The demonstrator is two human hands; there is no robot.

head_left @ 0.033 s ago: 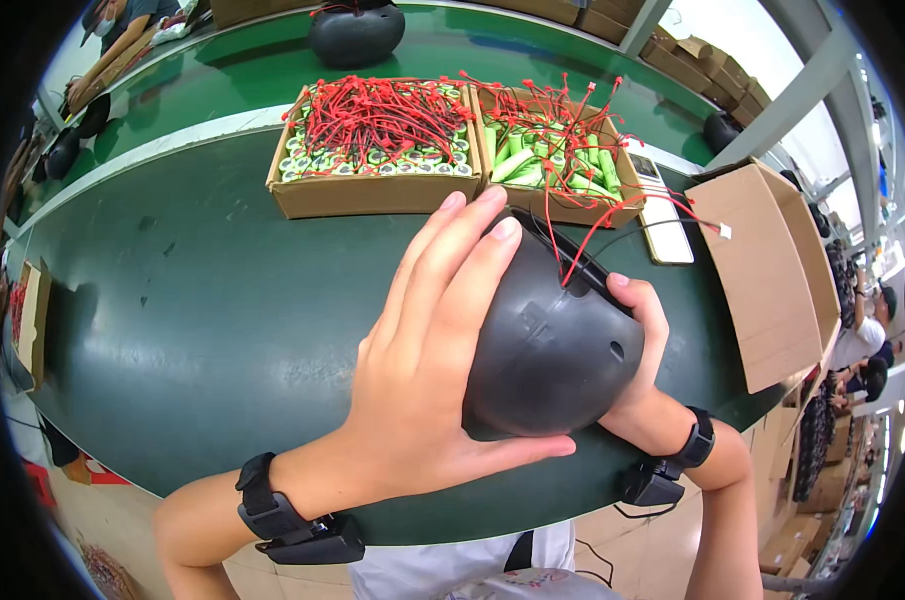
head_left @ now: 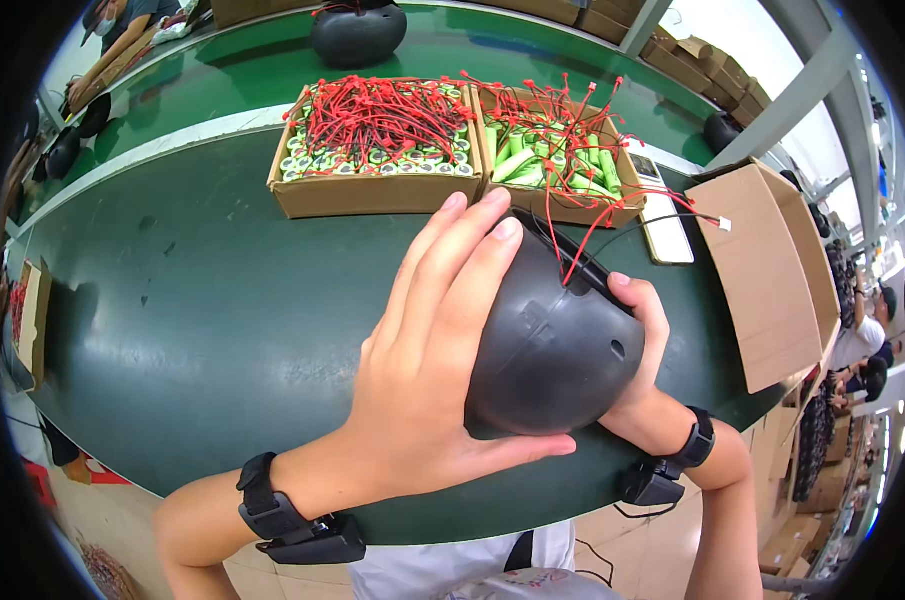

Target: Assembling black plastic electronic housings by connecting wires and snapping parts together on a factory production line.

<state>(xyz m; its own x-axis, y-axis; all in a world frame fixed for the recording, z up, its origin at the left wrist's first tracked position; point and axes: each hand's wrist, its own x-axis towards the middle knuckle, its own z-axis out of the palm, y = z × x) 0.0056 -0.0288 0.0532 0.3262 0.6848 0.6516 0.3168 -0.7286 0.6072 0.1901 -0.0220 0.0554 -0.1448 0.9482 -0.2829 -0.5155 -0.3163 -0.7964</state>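
Note:
Between my two hands is a rounded black plastic shell (head_left: 557, 350), held over the near part of the green table. My left hand (head_left: 422, 330) wraps its left side, fingers along the top left and thumb underneath. On the right side, my right hand (head_left: 644, 340) grips it, with the thumb at the upper edge and the other fingers hidden behind. Red and black wires (head_left: 584, 255) come out of an opening at the shell's top. They trail right to a small white connector (head_left: 724, 224). A small oval hole shows in the shell's right side.
Beyond the shell stand two cardboard boxes of green battery cells, one with a heap of red wires (head_left: 387, 120), the other (head_left: 557, 160) looser. A pale handheld device (head_left: 666, 225) lies beside them. An open carton (head_left: 762, 280) stands right. Another black shell (head_left: 358, 36) rests on the far belt.
Almost nothing differs. The black shell and my hands have shifted by a hair, and the grip stays the same.

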